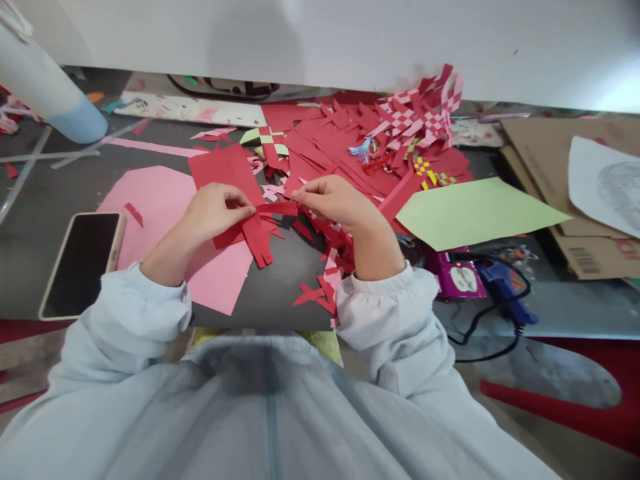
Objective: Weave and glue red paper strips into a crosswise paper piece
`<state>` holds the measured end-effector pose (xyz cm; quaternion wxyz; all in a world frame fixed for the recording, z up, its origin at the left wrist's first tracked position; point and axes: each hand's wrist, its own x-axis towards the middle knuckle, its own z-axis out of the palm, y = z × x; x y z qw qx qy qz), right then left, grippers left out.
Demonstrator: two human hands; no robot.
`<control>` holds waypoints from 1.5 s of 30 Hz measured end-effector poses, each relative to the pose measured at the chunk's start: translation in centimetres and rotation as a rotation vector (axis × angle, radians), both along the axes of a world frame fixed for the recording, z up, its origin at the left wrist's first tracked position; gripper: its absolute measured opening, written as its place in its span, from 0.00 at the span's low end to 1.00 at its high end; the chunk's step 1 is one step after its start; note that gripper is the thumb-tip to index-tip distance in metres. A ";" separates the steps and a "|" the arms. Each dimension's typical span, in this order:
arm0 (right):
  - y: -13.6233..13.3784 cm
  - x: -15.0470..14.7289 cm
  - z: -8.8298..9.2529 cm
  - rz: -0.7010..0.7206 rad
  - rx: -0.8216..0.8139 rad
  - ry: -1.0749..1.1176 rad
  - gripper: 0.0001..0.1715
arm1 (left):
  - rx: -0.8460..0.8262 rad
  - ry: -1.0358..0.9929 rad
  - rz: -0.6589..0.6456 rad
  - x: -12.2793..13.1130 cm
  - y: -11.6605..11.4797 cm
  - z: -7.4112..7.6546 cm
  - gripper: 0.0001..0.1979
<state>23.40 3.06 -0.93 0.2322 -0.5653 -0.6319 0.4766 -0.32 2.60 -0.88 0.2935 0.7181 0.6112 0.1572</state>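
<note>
The narrow red strip (277, 209) is between the 2 hands, just right of the pink sheet (220, 280). The left hand (215, 207), over the pink sheet's right part, has its grip pinching the strip's left end; the right hand (345, 200), farther right of the sheet, has thumb and fingertips near the other end, but I cannot tell whether that grip is closed on anything. A slit red piece (257, 247) lies under the strip, by the pink sheet's right edge, and a red sheet (220, 167) overlaps its upper right corner. The work looks partly done: beyond the pink sheet to the right are woven checkered pieces (405, 117) and a heap of cut red paper (325, 143), while the piece under the strip appears unfinished and the green sheet (475, 212), well right of the pink sheet, seems uncut by slits. As for containers, a bottle (75, 117) stands up and left of the pink sheet, its contents hidden, and a purple packet (443, 277) lies far right of it, contents likewise not visible. A phone (83, 265) rests on the surface (285, 287) at the pink sheet's left, and a glue gun (505, 290) lies right of the packet.
</note>
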 end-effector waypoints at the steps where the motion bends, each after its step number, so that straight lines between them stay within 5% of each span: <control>1: 0.0 -0.1 0.1 -0.025 0.022 -0.044 0.21 | 0.017 0.019 0.009 -0.1 0.0 -0.1 0.10; 6: 0.3 -0.2 0.3 -0.171 0.200 -0.227 0.13 | 0.063 0.068 0.012 -0.4 0.1 -0.7 0.11; 13: 0.7 0.7 -0.5 -0.353 0.426 -0.530 0.19 | 0.177 0.059 0.059 -0.3 0.3 -1.5 0.08; 19: 0.9 1.2 -0.7 -0.328 0.370 -0.626 0.17 | 0.258 0.159 0.057 -0.5 0.3 -1.7 0.07; 24: 0.9 1.6 -0.4 -0.142 0.275 -0.659 0.23 | 0.401 0.203 0.168 -0.4 0.1 -1.6 0.11; 32: 0.8 1.6 -0.7 -0.053 0.331 -0.758 0.25 | 0.325 0.170 0.154 0.1 0.2 -1.7 0.11; 38: 0.6 1.6 -0.2 -0.097 0.343 -0.654 0.11 | 0.391 0.117 0.178 -0.1 0.2 -1.6 0.08; 45: 0.0 0.6 0.8 -0.148 0.337 0.009 0.04 | 0.430 -0.047 0.094 0.1 -0.3 -0.7 0.10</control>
